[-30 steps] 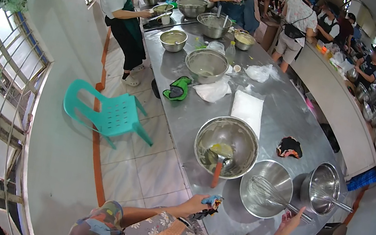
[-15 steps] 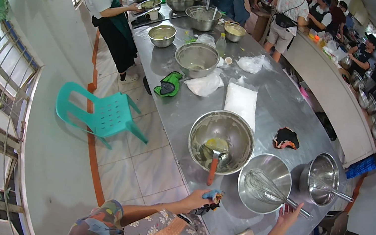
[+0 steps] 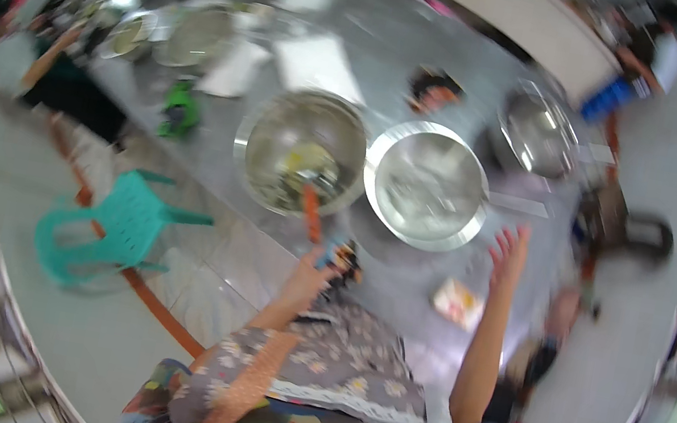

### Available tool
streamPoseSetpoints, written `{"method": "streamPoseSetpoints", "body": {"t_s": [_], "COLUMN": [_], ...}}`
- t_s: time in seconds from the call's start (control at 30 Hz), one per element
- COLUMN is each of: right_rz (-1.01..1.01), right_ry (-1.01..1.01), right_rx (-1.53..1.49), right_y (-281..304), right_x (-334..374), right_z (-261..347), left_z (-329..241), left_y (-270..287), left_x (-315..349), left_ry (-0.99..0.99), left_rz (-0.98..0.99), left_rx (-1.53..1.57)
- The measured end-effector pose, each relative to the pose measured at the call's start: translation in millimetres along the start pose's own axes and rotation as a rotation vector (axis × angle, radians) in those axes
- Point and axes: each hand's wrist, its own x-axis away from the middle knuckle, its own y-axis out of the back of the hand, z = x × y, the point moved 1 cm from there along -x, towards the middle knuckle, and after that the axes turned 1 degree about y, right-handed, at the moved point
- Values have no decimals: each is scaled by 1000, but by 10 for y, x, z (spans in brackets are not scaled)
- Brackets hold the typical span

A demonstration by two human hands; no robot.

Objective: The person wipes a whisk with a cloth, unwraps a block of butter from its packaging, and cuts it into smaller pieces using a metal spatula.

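Note:
My left hand (image 3: 305,285) is closed on a crumpled blue, orange and black cloth (image 3: 346,264) at the table's near edge. Just above it, an orange-handled tool (image 3: 312,214) leans in a large steel bowl (image 3: 264,128) with yellowish matter at the bottom. My right hand (image 3: 509,255) is raised with fingers spread and nothing in it. It is below the handle of a wire whisk (image 3: 518,204), which rests in the middle steel bowl (image 3: 472,226). Motion blurs the picture, and the tool's head is indistinct.
Another steel bowl (image 3: 543,132) with a whisk stands at right. A small pale packet (image 3: 458,303), a dark cloth (image 3: 435,91), a white bag (image 3: 319,63) and a green item (image 3: 181,109) lie on the table. A turquoise chair (image 3: 125,215) and a person (image 3: 74,92) are at left.
The view has swung, so the table and bowls sit higher and further left. My right hand has come away from the whisk handle, fingers spread. My left hand still grips the cloth.

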Motion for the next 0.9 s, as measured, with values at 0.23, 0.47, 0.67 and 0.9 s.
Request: {"method": "streamPoseSetpoints", "body": {"t_s": [0.23, 0.47, 0.67, 0.9], "right_rz": [-157, -5, 211, 327], "right_ry": [199, 344, 478, 457], "right_rx": [390, 985, 1079, 904], "right_y": [684, 1116, 1321, 1354], "right_x": [643, 967, 897, 815], "right_z": [159, -81, -368, -395], "left_z": [49, 37, 253, 582], "left_y": [-85, -351, -593, -980], "left_x": [-31, 93, 199, 379], "left_ry": [107, 116, 126, 113], "left_rz": [47, 95, 139, 66], "left_rx": [-90, -155, -216, -172]}}
